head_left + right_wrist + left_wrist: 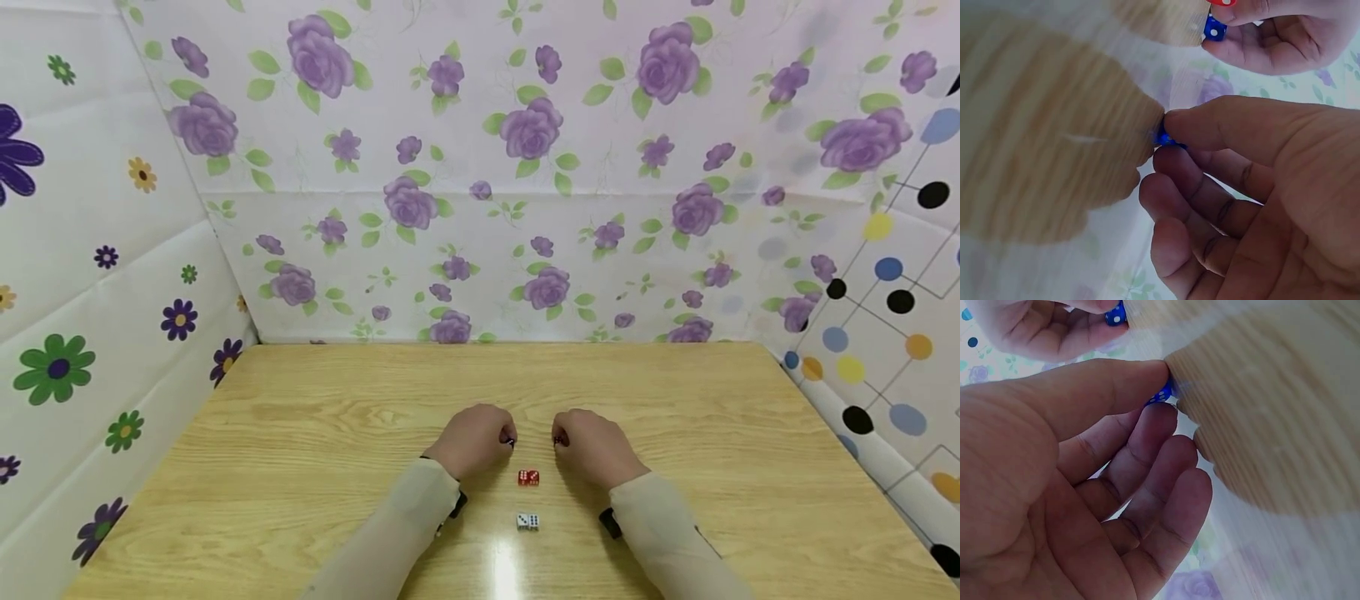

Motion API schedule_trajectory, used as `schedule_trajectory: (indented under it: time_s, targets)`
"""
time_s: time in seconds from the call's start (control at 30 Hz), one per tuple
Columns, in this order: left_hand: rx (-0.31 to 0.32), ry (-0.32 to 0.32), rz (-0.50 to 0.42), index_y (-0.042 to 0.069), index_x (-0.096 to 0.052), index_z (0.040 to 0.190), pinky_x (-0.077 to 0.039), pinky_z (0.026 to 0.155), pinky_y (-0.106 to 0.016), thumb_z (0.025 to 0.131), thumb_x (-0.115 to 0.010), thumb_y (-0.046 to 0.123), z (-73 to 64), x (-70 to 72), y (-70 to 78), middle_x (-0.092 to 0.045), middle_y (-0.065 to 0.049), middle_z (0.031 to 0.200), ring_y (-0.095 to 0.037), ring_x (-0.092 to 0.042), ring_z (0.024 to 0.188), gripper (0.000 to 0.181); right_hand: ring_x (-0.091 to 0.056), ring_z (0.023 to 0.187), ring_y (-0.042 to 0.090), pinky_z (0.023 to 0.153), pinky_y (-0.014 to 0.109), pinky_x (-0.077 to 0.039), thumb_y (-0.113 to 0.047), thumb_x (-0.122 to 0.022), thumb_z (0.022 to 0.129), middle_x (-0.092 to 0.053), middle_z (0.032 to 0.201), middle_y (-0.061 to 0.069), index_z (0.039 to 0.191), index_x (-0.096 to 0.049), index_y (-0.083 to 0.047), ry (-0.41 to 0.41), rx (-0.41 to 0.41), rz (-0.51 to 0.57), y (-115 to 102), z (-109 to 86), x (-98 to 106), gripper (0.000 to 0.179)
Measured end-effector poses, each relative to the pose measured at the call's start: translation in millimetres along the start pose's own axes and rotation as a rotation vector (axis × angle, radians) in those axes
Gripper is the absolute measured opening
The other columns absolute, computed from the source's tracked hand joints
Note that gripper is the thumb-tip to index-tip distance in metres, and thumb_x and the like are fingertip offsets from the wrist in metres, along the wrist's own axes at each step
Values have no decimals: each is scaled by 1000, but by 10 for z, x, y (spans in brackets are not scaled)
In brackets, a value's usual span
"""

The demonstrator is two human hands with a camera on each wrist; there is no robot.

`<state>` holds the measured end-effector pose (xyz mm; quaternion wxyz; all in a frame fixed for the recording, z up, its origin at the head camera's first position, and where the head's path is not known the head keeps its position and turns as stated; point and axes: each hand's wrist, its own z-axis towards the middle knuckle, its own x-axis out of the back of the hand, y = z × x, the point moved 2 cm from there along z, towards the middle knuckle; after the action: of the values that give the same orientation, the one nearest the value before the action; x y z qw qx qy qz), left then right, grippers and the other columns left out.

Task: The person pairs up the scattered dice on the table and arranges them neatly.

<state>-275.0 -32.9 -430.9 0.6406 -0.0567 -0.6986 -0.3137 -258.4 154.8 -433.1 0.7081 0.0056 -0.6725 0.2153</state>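
Note:
My left hand (472, 439) pinches a blue die (1160, 394) between thumb and fingertips, low over the table. Opposite it, a short gap away, my right hand (597, 448) pinches another blue die (1169, 139) the same way. Both dice are mostly covered by the fingers and look dark in the head view. Between the wrists, slightly nearer me, two red dice (528, 477) sit side by side on the table. Closer still is a pair of white dice (528, 522), also side by side.
The wooden table (315, 433) has a light grain and a bright glare near its front. A flowered cloth (480, 275) hangs behind it. More patterned cloth stands along the left and right sides.

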Motion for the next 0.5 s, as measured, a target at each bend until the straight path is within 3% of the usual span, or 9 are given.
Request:
schedule_trajectory:
  time_s: [0.23, 0.4, 0.5]
  targets:
    - [-4, -32, -53, 16, -68, 94, -48, 71, -27, 85, -68, 13, -10, 19, -2, -63, 6, 86, -6, -54, 74, 9, -49, 69, 10, 64, 31, -44, -12, -67, 84, -58, 76, -7, 85, -67, -17, -23, 6, 35, 10, 5, 32, 6]
    - [3, -25, -53, 14, -69, 97, -49, 71, -28, 87, -67, 14, -48, 86, -18, -64, 5, 86, -7, -55, 73, 10, -50, 67, 11, 63, 32, -45, -13, -68, 85, -59, 78, -5, 105, -67, -12, -53, -36, 63, 81, 13, 81, 21]
    - [1, -22, -46, 14, -70, 95, -48, 72, -28, 87, -67, 16, -53, 106, -19, -63, 7, 84, -6, -54, 73, 9, -49, 66, 11, 61, 32, -44, -14, -68, 85, -58, 77, -6, 104, -67, -11, -59, -48, 53, 123, 28, 84, 19]
